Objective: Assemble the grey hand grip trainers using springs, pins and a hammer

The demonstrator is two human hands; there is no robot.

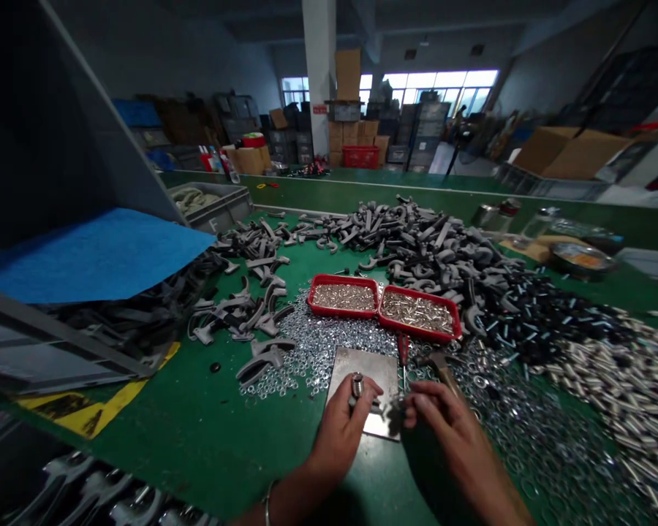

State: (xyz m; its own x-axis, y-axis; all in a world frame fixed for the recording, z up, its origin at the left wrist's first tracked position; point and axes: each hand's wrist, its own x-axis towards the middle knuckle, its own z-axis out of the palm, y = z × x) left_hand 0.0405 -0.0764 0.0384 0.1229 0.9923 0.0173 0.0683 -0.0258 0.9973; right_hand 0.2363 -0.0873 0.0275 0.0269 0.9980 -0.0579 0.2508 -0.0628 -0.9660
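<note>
OK, my L grip (343, 420) is pinching a ribbed metal sleeve (357, 385) btwn thumb & fingers, open end up, just over the near part of the metal plate (362, 359) on the green tabletop (208, 453). R grip (444, 415) hangs just beside the plate's R edge, fingers curled twd the thumb; there's a dark blur at the tips, so can't tell if I've got anything in it.

Along that same edge, a bit farther off, lies a red-handled tool (403, 349), shaft twd me, w/ a hammer (439, 360) to its R, handle running down behind my R grip.

Past those, the L tray (343, 314) & R tray (417, 334), both red, sit end to end, full of small metal bits. Loose nuts (307, 358) spread L of the plate & up to the trays; thin rings (548, 431) lie R of my R grip. Farther R: a heap of metal cylinders (625, 365), then black parts (548, 310) w/ bolts. Grey handles (406, 230) are piled behind the trays, more scattered L. Far L, a grey crate (88, 383) w/ a blue sheet (99, 252) on top.
</note>
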